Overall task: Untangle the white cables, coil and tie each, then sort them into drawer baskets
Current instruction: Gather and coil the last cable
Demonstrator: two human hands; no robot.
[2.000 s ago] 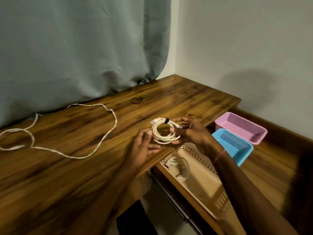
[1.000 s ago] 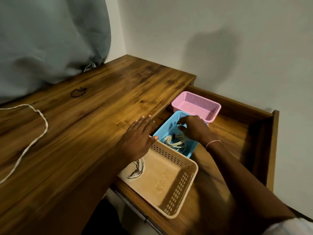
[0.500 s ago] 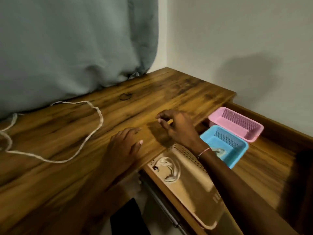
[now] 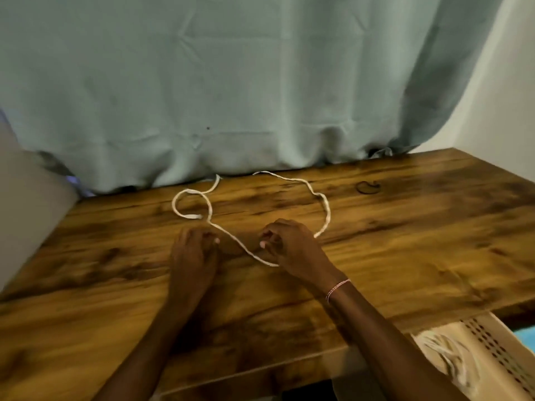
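- A pale teal fabric curtain (image 4: 231, 82) is hanging in soft folds behind the desk, its hem bunching on the back edge.
- A dark-grained, glossy brown wooden desktop (image 4: 405, 241) is spreading flat across the view, streaked with darker patches.
- A beige perforated plastic basket (image 4: 492, 351) is showing at the lower right below the desk edge, with a coiled white cable (image 4: 445, 354) lying blurred inside it.
- A long, thin white cable (image 4: 324, 209) is lying loose on the desktop in an open wavy loop, with a smaller loop curling at its left end near the curtain hem.
- The right hand (image 4: 292, 247) is resting knuckles-up on the cable's near bend, fingers curled inward; the cable is running under it, but whether the fingers are pinching it cannot be told.
- The left hand (image 4: 194, 256) is lying just beside the cable's straight run, fingers bent down toward the wood; its grip is blurred and cannot be told either.
- A thin pink-and-white thread bracelet (image 4: 337, 287) is circling the right wrist.
- A small dark ring-shaped tie (image 4: 367, 187) is lying flat on the wood to the right, well apart from both hands.
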